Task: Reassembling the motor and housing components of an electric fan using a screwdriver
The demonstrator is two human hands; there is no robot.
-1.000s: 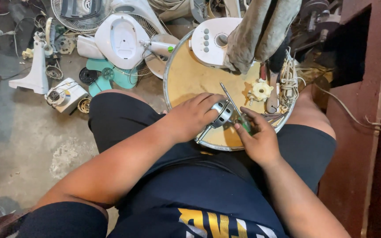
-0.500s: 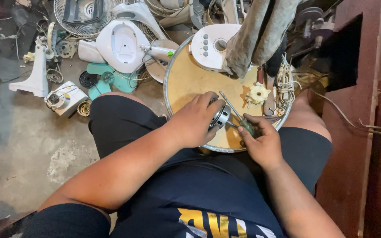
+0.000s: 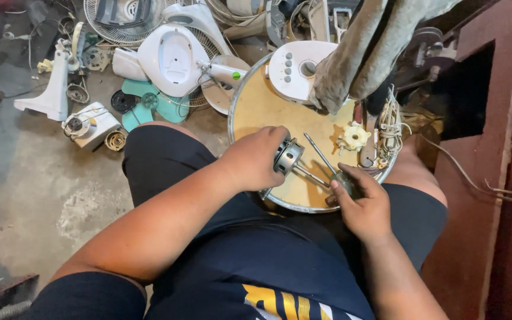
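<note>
Head view: a round tray (image 3: 250, 112) with a tan face and metal rim is seen resting across the person's lap, serving as a desk. The left hand (image 3: 253, 159) is closed around a small metal motor (image 3: 287, 156) at the near edge of the tray, its thin shaft (image 3: 310, 176) pointing right toward the other hand. The right hand (image 3: 362, 204) is clamped on the handle of a screwdriver (image 3: 321, 155), whose blade is angled up and to the left, its tip lying just beside the motor. A cream plastic gear (image 3: 353, 137) is seen on the tray to the right of the blade, near a coiled white cord (image 3: 390, 127). A white control housing (image 3: 296, 68) with buttons lies at the far edge, partly covered by a grey cloth (image 3: 362, 53). Fan parts are scattered on the concrete floor (image 3: 25, 178) at far left.
</note>
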